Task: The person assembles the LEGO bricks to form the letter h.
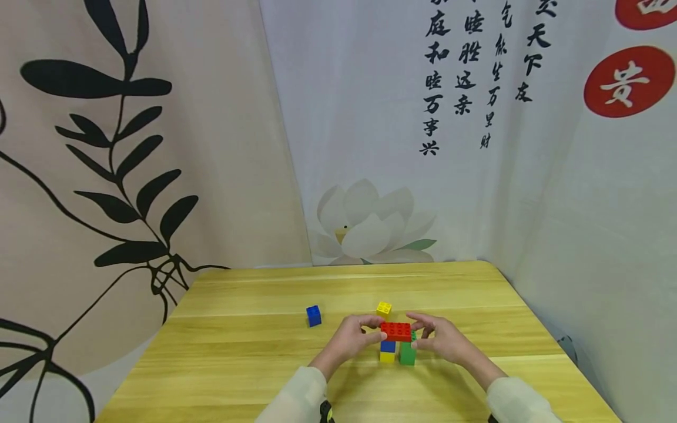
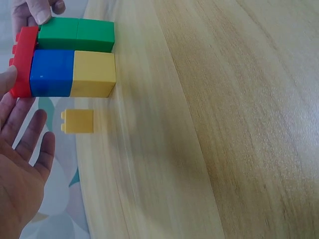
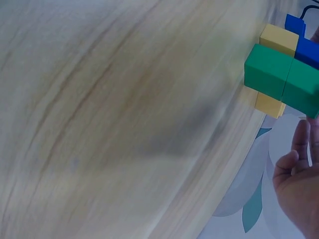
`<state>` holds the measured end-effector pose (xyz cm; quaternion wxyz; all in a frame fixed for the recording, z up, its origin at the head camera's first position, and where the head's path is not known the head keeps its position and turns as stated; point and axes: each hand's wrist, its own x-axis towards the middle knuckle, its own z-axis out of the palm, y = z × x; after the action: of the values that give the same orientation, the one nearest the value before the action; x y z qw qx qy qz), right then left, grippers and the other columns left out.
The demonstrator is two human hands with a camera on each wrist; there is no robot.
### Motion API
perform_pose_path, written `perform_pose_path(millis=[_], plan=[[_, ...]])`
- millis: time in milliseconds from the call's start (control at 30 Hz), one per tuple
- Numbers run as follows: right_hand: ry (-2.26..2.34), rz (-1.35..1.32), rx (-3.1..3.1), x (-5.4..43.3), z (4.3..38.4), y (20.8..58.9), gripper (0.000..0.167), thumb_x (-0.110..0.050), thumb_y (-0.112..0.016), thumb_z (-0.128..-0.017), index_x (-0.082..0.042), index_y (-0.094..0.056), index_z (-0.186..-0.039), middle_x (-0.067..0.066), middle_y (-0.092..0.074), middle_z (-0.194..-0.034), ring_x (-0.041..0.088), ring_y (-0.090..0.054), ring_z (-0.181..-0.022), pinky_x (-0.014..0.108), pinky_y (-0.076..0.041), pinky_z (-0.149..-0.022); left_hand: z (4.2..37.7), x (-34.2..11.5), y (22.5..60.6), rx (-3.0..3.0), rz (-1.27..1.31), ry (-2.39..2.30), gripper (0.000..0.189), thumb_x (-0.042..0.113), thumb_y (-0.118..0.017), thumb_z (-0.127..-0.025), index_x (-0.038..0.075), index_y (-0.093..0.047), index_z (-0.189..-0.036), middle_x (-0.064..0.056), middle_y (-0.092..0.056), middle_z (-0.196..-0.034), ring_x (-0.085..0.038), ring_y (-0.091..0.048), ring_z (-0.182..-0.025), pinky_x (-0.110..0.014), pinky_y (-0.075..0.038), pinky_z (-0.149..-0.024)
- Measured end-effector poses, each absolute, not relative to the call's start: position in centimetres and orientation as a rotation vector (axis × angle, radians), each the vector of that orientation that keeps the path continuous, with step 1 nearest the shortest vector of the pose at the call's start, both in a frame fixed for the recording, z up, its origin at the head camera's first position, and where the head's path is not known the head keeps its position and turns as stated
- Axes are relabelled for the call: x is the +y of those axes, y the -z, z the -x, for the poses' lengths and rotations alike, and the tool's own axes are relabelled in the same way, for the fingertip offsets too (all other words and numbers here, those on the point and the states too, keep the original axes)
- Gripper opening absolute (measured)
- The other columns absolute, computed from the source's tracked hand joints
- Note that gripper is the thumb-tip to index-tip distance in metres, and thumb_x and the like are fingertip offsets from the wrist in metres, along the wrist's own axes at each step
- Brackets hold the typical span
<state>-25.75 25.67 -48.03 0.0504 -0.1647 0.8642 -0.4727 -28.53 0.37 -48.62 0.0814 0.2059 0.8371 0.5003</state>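
My left hand (image 1: 349, 339) pinches the left end of a red toy brick (image 1: 396, 331) between thumb and fingers. The red brick lies across the top of two upright stacks. On the left, a blue brick (image 2: 52, 73) sits on a yellow brick (image 2: 92, 73). Beside it stands a stack of two green bricks (image 2: 94, 36). With thumb and fingers, my right hand (image 1: 444, 339) holds the upper green brick (image 2: 59, 33) near the red brick's right end. In the right wrist view, the right fingertips are partly cut off by the frame edge.
A separate yellow brick (image 1: 384, 309) stands behind the stacks. Farther left on the wooden table (image 1: 238, 352) is a loose blue brick (image 1: 314, 316). A printed curtain (image 1: 365, 147) hangs behind the table's far edge.
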Motion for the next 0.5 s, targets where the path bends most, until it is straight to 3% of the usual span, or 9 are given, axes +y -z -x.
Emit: perform_pose_path(millis=[200,333,500], plan=[[1.415,0.462,2.643,25.48,25.75,47.83,0.053,-0.022,-0.077,-0.088,-0.007,-0.06,-0.135,0.012,-0.063,-0.121,0.023,-0.052,-0.083,0.028,-0.044,-0.053,28.61,0.28,48.72,2.509,-0.628,-1.475,0.032,0.029,-0.074,-0.091,0.016,-0.072,-0.12,0.007,-0.069,-0.112,-0.02,-0.06,-0.108,-0.043,-0.048,-0.093],[1.397,0.432,2.673,25.13,25.79,47.66,0.047,-0.033,-0.075,-0.089,-0.009,-0.066,-0.128,0.008,-0.065,-0.108,0.024,-0.052,-0.083,0.03,-0.044,-0.056,28.62,0.24,48.77,2.511,-0.615,-1.473,0.032,0.03,-0.075,-0.09,0.017,-0.073,-0.119,0.007,-0.069,-0.111,-0.018,-0.059,-0.106,-0.041,-0.048,-0.091],[1.401,0.411,2.681,24.86,25.74,47.63,0.041,-0.032,-0.073,-0.091,-0.007,-0.069,-0.123,0.004,-0.065,-0.097,0.025,-0.053,-0.085,0.032,-0.043,-0.062,28.57,0.22,48.77,2.503,-0.613,-1.492,0.031,0.03,-0.075,-0.09,0.017,-0.073,-0.118,0.006,-0.069,-0.11,-0.019,-0.06,-0.105,-0.039,-0.049,-0.088]])
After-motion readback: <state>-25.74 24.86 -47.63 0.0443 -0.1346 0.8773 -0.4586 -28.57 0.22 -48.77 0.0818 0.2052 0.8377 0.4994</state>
